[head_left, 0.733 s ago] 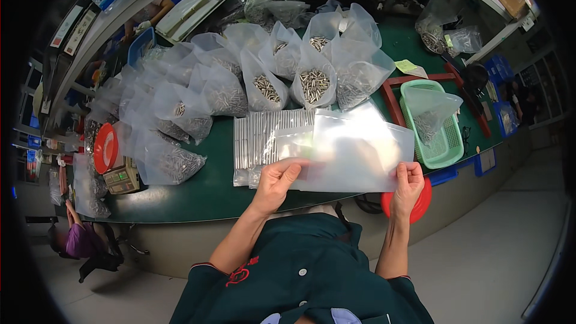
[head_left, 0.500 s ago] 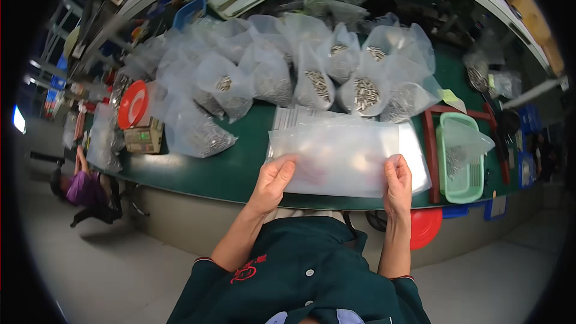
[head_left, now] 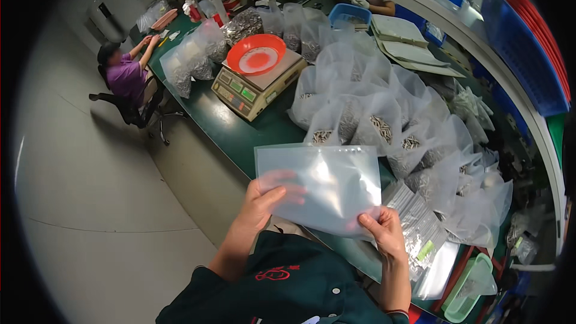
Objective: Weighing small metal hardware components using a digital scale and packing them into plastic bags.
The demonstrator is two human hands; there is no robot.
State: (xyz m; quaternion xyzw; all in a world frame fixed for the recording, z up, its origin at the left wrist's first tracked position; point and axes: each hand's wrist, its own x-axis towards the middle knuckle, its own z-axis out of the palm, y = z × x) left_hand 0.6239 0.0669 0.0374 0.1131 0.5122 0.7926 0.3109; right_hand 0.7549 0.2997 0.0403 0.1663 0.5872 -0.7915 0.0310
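Note:
A flat, translucent plastic bag (head_left: pixel 318 186), or a thin stack of them, spans the space between my hands above the table's front edge. My left hand (head_left: pixel 261 204) grips its left side, thumb in front and fingers showing through from behind. At the lower right corner my right hand (head_left: pixel 387 231) pinches it between thumb and fingers. Beyond it stand several open plastic bags filled with small metal pins (head_left: pixel 379 129). To the right of my right hand lies a pile of flat silvery strips (head_left: pixel 415 223), with a white sheet (head_left: pixel 437 279) beside it.
A digital scale (head_left: pixel 240 93) with a red-orange pan (head_left: pixel 257 55) sits on the green table (head_left: pixel 204 102). A pale green basket (head_left: pixel 451 311) is at the lower right. Blue baskets (head_left: pixel 519 60) hang at upper right. A person in purple (head_left: pixel 127 75) sits at far left.
My view has turned left, bringing the scale nearer the middle. The plastic bag has moved left along the table with both hands still on it, and my right hand now holds it lower.

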